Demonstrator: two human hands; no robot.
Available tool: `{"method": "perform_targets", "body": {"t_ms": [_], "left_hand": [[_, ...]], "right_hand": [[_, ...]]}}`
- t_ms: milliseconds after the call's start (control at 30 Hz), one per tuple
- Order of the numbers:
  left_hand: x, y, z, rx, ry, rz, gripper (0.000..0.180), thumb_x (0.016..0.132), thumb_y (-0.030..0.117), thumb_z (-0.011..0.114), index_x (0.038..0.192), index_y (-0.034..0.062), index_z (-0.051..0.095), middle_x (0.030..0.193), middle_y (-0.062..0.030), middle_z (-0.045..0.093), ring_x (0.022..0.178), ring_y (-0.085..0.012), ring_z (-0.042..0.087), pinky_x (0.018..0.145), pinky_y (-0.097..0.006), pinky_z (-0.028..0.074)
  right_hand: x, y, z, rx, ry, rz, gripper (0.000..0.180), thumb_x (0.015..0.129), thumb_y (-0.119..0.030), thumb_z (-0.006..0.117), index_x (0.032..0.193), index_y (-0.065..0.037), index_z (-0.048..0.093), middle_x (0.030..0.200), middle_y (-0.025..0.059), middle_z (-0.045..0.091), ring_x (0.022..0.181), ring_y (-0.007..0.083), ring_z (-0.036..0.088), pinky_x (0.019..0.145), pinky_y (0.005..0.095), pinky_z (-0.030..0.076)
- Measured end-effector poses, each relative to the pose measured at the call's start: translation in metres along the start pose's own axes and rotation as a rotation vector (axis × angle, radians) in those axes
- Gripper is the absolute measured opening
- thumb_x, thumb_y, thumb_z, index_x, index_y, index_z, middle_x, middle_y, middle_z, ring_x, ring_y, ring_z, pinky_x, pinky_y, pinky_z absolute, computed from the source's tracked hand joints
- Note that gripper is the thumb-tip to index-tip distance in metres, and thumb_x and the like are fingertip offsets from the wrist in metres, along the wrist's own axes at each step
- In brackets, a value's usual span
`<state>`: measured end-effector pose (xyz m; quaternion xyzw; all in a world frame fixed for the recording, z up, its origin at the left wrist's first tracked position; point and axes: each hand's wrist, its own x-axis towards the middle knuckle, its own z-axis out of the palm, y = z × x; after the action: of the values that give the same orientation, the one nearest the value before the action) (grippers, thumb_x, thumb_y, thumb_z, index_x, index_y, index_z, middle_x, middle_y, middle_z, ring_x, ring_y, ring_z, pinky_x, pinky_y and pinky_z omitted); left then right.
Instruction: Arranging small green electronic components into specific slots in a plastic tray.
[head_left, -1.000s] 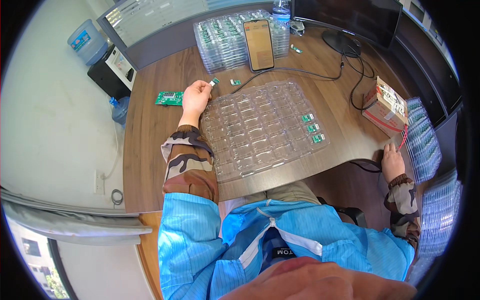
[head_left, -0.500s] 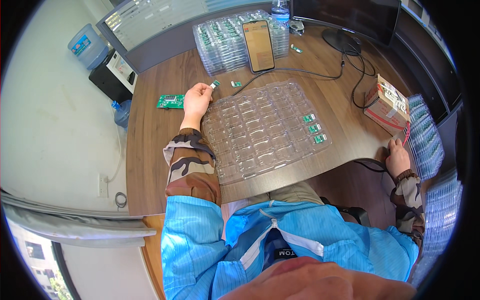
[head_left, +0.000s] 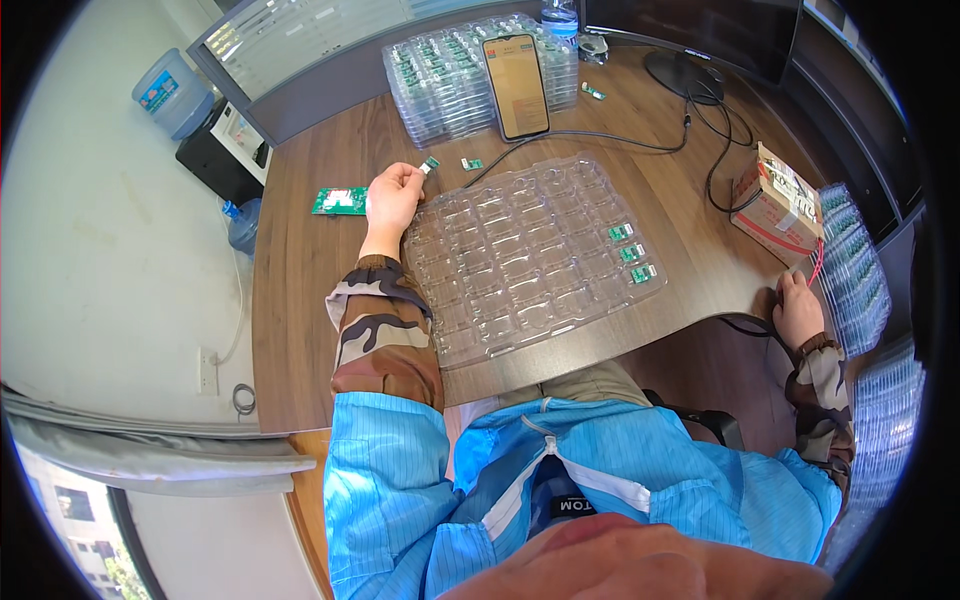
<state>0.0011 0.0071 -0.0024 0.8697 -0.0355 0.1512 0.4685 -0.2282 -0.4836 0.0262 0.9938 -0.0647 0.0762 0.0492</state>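
Green circuit board (head_left: 340,201) lay flat on tabletop (head_left: 300,300). Left hand (head_left: 392,196), grip closed on a small green module (head_left: 430,164), sat at clear blister tray (head_left: 520,260)'s upper-left corner. Right hand (head_left: 798,312) rested beyond tabletop edge by stacked trays (head_left: 855,265); grip state undeterminable.

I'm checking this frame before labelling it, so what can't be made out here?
- Head view: the small green board in the left hand is too small to show detail.
- What the right hand touches is hidden past the desk edge.
- The stacked trays at right are bent and darkened by the fisheye rim.
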Motion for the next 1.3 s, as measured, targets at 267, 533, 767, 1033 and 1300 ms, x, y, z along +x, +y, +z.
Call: {"method": "perform_targets", "body": {"t_ms": [267,533,767,1033,1300], "left_hand": [[-0.001,0.002,0.0,-0.028,0.001,0.006,0.014,0.075,0.016,0.056,0.075,0.0026,0.058,0.057,0.0015,0.054,0.052,-0.004,0.046,0.049,-0.019,0.035],[-0.003,0.002,-0.001,-0.018,0.001,0.017,0.017,0.076,0.02,0.055,0.075,0.003,0.057,0.055,-0.0006,0.056,0.05,-0.0067,0.048,0.05,-0.022,0.037],[-0.001,-0.001,-0.002,-0.075,-0.022,0.007,0.016,0.077,0.018,0.055,0.074,0.003,0.057,0.054,0.0009,0.054,0.049,-0.005,0.046,0.049,-0.021,0.036],[-0.004,0.005,-0.003,-0.081,-0.009,0.003,0.015,0.078,0.017,0.055,0.073,0.0026,0.056,0.053,0.0012,0.053,0.049,-0.0039,0.044,0.047,-0.02,0.035],[-0.008,0.01,-0.002,-0.104,-0.001,-0.032,0.014,0.078,0.015,0.056,0.074,0.002,0.056,0.053,0.0017,0.052,0.049,-0.0031,0.044,0.047,-0.019,0.035]], "right_hand": [[0.008,-0.003,0.004,0.041,-0.062,0.034,0.021,0.065,0.001,0.046,0.085,0.0,0.038,0.088,0.0186,0.043,0.075,0.037,0.05,0.065,0.0436,0.041],[0.01,-0.001,0.001,-0.056,-0.132,0.009,0.025,0.068,-0.007,0.052,0.089,0.001,0.04,0.091,0.0181,0.044,0.074,0.0348,0.052,0.063,0.0408,0.044],[0.061,-0.063,-0.067,-0.255,0.072,-0.115,0.024,0.069,-0.018,0.059,0.084,-0.003,0.048,0.081,0.0112,0.051,0.067,0.0261,0.056,0.056,0.0355,0.045],[0.186,-0.191,-0.036,0.213,0.611,-0.733,0.029,0.074,-0.018,0.054,0.098,-0.003,0.046,0.117,0.0101,0.04,0.108,0.0264,0.039,0.087,0.034,0.037],[0.249,-0.242,-0.006,0.343,0.687,-0.657,0.031,0.078,-0.022,0.05,0.102,-0.003,0.046,0.131,0.0092,0.027,0.12,0.0278,0.025,0.099,0.0421,0.019]]}}
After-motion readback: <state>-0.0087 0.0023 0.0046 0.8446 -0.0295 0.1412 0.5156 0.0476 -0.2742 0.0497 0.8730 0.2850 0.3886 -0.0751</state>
